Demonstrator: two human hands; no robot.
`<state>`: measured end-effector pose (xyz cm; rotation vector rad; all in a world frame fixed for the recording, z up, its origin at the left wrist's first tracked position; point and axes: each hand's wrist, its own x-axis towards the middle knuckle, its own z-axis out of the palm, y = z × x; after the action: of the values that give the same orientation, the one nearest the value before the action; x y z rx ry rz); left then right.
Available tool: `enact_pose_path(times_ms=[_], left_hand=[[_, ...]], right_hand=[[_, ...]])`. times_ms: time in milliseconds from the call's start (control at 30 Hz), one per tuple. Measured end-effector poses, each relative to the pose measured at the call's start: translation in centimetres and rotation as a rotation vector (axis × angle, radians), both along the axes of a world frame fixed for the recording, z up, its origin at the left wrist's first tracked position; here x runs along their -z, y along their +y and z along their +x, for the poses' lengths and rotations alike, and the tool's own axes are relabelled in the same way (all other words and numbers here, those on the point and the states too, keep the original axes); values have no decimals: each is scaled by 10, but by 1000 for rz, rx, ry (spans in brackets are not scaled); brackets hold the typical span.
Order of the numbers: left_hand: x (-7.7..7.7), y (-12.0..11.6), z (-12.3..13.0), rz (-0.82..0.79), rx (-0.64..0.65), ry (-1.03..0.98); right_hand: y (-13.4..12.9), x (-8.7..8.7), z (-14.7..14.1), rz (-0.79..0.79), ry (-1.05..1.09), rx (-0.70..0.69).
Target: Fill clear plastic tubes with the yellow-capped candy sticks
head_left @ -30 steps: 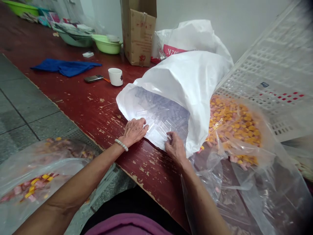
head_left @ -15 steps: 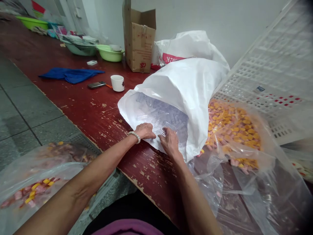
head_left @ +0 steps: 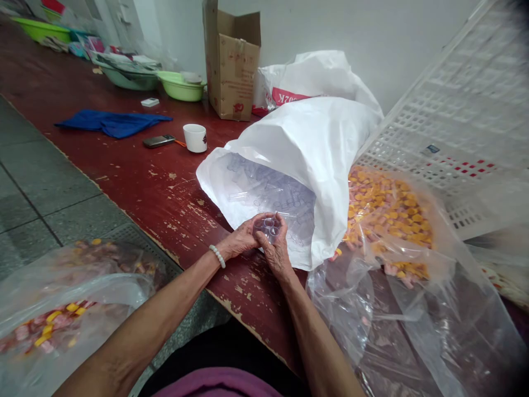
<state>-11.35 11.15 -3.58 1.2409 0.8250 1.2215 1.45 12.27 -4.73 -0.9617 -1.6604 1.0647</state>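
At the mouth of a white sack lying on its side, my two hands meet around a small bunch of clear plastic tubes, their round open ends facing me. My left hand, with a beaded bracelet at the wrist, closes on the bunch from the left. From the right, my right hand grips the same bunch, thumb in front. Many more loose clear tubes lie inside the sack behind my fingers.
Right of the sack, a clear bag holds yellow and pink caps, beside a tilted white plastic crate. A cup, phone, blue cloth and cardboard box stand or lie beyond. Another bag of caps is at lower left.
Both hands have drawn back from inside the sack's mouth and come together. A bunch of clear tubes now shows between them. The view has shifted slightly.
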Motion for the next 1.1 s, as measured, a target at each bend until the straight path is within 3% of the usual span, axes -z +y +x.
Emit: enact_pose_path(times_ms=[167,300,500,733,933,1100], left_hand=[[-3,-8,3,171,-50,265],[-7,-14,0,203,29,373],[1,-17,11,320,-56,444],[7,-13,24,252,-197,522],[7,-13,32,198,-276,460],[11,-12,41,146,-218,371]], right_hand=[[-4,0,5,18,-163,-4],[-11,-5,13,68,-311,44],[-13,-5,23,15,-258,6],[-14,-2,27,-65,-162,-92],[-20,-12,32,-131,-72,-154],[-27,-14,38,-148,-54,-116]])
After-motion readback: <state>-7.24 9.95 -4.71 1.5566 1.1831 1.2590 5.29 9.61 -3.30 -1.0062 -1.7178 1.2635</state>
